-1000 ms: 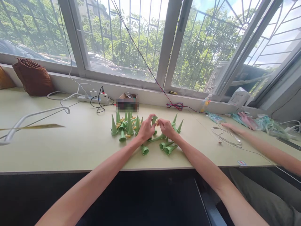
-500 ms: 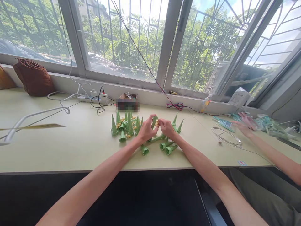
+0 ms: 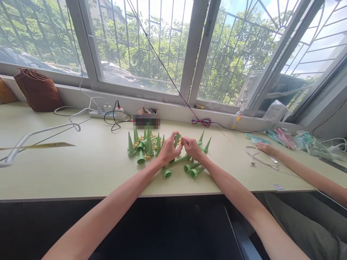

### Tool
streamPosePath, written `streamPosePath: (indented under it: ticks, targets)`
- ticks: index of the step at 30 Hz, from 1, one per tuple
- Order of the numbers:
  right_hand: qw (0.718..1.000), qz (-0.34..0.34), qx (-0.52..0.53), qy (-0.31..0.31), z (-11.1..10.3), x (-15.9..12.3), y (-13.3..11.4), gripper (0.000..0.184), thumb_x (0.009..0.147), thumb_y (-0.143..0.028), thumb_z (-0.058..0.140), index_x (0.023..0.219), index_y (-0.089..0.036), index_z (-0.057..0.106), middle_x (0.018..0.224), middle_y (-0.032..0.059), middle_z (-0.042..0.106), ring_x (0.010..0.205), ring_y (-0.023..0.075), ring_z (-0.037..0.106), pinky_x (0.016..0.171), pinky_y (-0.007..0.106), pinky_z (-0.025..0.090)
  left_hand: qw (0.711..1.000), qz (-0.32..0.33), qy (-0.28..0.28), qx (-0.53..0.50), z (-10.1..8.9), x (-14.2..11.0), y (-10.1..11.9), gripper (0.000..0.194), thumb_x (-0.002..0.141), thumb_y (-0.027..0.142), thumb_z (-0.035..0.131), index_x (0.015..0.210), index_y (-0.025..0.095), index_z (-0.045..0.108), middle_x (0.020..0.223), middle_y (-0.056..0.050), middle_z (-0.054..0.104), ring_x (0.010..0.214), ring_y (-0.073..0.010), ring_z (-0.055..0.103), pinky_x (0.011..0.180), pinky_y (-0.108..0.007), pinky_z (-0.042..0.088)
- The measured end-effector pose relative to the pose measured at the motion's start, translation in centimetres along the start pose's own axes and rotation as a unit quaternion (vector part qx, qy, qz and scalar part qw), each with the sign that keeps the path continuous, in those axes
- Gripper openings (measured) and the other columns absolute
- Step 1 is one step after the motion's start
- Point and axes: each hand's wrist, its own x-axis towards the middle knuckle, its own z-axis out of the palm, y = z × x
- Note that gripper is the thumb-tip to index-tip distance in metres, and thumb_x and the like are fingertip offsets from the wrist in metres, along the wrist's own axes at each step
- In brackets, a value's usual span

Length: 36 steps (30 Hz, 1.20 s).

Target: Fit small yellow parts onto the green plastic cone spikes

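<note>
My left hand [image 3: 169, 148] is closed round a green plastic cone [image 3: 177, 139], whose wide end shows above the fingers. Touching it from the right, my right hand [image 3: 191, 147] pinches a small yellow piece, mostly hidden by its fingers. Several green cones [image 3: 131, 147] stand upright to the left, with small yellow valve-like pieces [image 3: 148, 157] scattered among them. Below my hands more cones lie on their sides, a hollow cone [image 3: 167, 173] and another one [image 3: 194, 172] with their open threaded ends toward me. Two upright cones [image 3: 207, 145] are just right of my right hand.
Another person's hand [image 3: 265, 147] rests on the right near a white cable [image 3: 253, 156] and plastic packets [image 3: 284, 138]. At the back are a small box [image 3: 148, 112], a power strip [image 3: 108, 114], a bottle [image 3: 237, 118] and a brown bag [image 3: 39, 90]. The table's front edge [image 3: 121, 197] is close.
The other person's hand has moved left and toward me, away from the pink packet. My hands stay together in nearly the same place, with the yellow piece now more covered by my right fingers.
</note>
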Motion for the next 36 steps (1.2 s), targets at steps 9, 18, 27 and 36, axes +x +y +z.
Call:
streamPosePath:
  ticks: [9, 18, 27, 36]
  targets:
    - [1.000, -0.007, 0.007, -0.003, 0.01, -0.04, -0.07, 0.043, 0.096, -0.044, 0.034, 0.063, -0.019, 0.044, 0.056, -0.0028, 0.041, 0.054, 0.0109, 0.032, 0.055, 0.025, 0.029, 1.000, 0.004, 0.012, 0.014, -0.07, 0.03, 0.07, 0.040, 0.081, 0.025, 0.056, 0.119, 0.020, 0.044, 0.071, 0.003, 0.050, 0.050, -0.0084, 0.040, 0.056, -0.022, 0.036]
    - [0.999, -0.021, 0.028, -0.038, -0.02, -0.17, -0.46, 0.040, 0.096, -0.043, 0.036, 0.072, -0.018, 0.056, 0.069, 0.0016, 0.060, 0.062, 0.0120, 0.047, 0.062, 0.025, 0.038, 1.000, 0.000, 0.017, 0.013, -0.18, 0.06, 0.30, 0.037, 0.079, 0.021, 0.054, 0.114, 0.021, 0.045, 0.071, 0.003, 0.052, 0.052, -0.0091, 0.042, 0.058, -0.023, 0.036]
    - [0.996, -0.027, 0.052, -0.069, -0.51, -0.22, -0.54, 0.039, 0.096, -0.043, 0.038, 0.078, -0.017, 0.060, 0.073, 0.0029, 0.062, 0.066, 0.0127, 0.050, 0.063, 0.024, 0.041, 1.000, -0.003, 0.004, -0.010, -0.34, 0.09, 0.27, 0.038, 0.077, 0.020, 0.055, 0.113, 0.020, 0.047, 0.071, 0.003, 0.053, 0.054, -0.0093, 0.043, 0.057, -0.022, 0.036]
    - [0.997, -0.038, 0.047, -0.054, -0.17, -0.28, -0.54, 0.042, 0.098, -0.044, 0.033, 0.075, -0.018, 0.058, 0.064, -0.0007, 0.051, 0.059, 0.0111, 0.042, 0.060, 0.024, 0.036, 1.000, -0.021, 0.018, -0.002, -0.47, 0.22, 0.17, 0.033, 0.078, 0.024, 0.056, 0.111, 0.021, 0.050, 0.066, 0.005, 0.051, 0.052, -0.0085, 0.040, 0.056, -0.022, 0.036]
